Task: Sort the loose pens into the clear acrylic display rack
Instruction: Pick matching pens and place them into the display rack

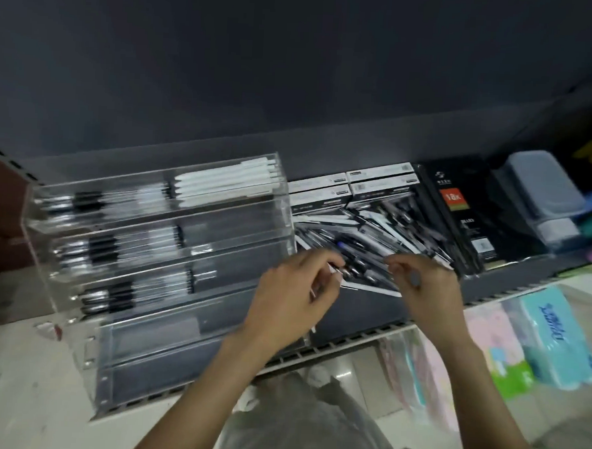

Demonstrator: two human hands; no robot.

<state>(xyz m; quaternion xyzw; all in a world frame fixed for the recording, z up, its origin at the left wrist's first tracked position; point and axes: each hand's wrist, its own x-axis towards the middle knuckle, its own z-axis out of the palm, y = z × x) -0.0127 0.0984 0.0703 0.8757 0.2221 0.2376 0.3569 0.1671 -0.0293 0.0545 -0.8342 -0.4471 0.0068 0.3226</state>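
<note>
A clear acrylic display rack (282,203) with stepped tiers stands on the dark shelf at the left. Its upper tiers hold white pens (221,181) and black-grip pens (104,248); the lower tiers look bare. To its right lies a heap of loose pens (366,238). My left hand (291,296) hovers at the heap's near edge and pinches a thin pen (335,274) between curled fingers. My right hand (425,286) is beside it with fingers curled; the blur hides whether it holds a pen.
White pen boxes (351,186) sit behind the heap. A black box marked 18K (459,215) and grey plastic cases (540,189) stand to the right. Below the shelf edge (350,340) are tissue packs (552,340) and pastel items.
</note>
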